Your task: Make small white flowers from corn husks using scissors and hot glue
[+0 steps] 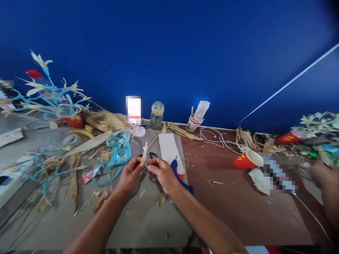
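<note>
My left hand (131, 173) pinches a small pale corn husk piece (144, 155) that points upward from the fingertips. Close beside it, my right hand (163, 174) has thumb and forefinger brought together; anything between them is too small to make out. Scissors (153, 155) with dark handles lie on the table just behind the hands, partly hidden. A blue glue gun (174, 165) rests right of my right hand, over a white paper strip (167, 144). To the left lies a loose heap of light-blue ribbon (119, 151).
Husk flowers on blue stems (50, 91) stand at the left. A glass jar (156, 118) and a paper cup (194, 123) stand by the blue wall. A red cup (247, 159) lies tipped at right, near another person's hand (321, 176). Husk scraps (100, 201) litter the table.
</note>
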The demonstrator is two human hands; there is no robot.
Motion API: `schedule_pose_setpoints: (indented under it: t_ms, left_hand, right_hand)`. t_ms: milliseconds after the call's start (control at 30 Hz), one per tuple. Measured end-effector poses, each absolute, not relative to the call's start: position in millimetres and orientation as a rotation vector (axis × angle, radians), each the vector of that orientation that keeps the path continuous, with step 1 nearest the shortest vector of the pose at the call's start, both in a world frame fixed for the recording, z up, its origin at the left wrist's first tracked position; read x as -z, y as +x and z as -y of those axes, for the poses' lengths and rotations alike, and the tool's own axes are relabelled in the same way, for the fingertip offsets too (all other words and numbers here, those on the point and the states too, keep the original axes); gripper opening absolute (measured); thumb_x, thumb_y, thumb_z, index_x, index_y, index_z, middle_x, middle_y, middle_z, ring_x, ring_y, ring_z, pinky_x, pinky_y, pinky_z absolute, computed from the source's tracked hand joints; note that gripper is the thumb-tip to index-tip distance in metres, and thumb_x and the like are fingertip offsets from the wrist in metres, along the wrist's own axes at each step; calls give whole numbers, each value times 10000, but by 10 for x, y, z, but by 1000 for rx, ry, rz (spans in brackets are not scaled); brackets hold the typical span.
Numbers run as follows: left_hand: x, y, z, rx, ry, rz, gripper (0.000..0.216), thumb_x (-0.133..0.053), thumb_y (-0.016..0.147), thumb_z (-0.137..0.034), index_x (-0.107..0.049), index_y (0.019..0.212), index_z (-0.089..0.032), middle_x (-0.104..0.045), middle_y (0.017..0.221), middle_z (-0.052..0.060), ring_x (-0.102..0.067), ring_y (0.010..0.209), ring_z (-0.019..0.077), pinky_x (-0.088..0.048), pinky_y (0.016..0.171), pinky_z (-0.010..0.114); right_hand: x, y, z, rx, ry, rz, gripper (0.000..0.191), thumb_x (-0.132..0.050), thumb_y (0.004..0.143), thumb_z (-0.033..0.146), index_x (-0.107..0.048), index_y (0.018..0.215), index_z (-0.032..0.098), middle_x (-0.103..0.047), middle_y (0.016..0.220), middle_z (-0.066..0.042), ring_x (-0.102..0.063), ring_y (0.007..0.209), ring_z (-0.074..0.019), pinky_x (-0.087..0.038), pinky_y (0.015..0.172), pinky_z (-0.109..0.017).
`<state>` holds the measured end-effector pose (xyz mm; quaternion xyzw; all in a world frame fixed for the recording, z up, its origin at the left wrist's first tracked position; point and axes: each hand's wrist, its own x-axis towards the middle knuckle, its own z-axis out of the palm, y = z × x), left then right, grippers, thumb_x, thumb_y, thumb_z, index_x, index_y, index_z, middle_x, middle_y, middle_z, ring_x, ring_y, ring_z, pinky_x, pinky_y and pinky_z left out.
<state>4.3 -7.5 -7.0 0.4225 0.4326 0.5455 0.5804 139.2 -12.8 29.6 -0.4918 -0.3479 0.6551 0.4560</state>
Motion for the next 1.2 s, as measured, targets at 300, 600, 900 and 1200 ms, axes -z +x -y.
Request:
schedule_pose_setpoints:
  t_ms: [300,600,900,1200]
  left_hand:
    - [86,69,79,-1308,923,-1029,166,-713,683,-295,-617,746,-175,-555,684,-21,-485,627,98,-398,615,219]
    - [-7,107,88,-1294,661,-888,169,-756,619,-229,-636,722,-167,-609,704,-13,-545,661,101,-442,674,233]
    - [-61,154,115,-1216,633,-839,207,-766,600,-217,-652,763,-159,-631,735,10,-579,687,123,-458,694,253]
    - [-13,105,76,-1281,635,-1025,169,-705,658,-261,-630,763,-153,-569,637,-11,-512,566,89,-428,548,209]
  right_hand:
    - [-240,1387,137,-1613,-1217,874,120,-629,607,236,-602,706,173,-477,563,57,-351,496,-71,-252,488,-219]
    - [-66,1327,145,-1490,-1238,1098,108,-616,654,234,-638,753,194,-559,617,33,-441,547,-102,-336,542,-232]
    - [-90,1343,137,-1273,-1301,1258,95,-621,694,291,-603,660,204,-595,655,12,-506,623,-143,-398,619,-263]
    - [-157,1398,125,-1196,-1335,1132,102,-585,704,289,-574,672,193,-529,601,29,-441,551,-114,-366,561,-244]
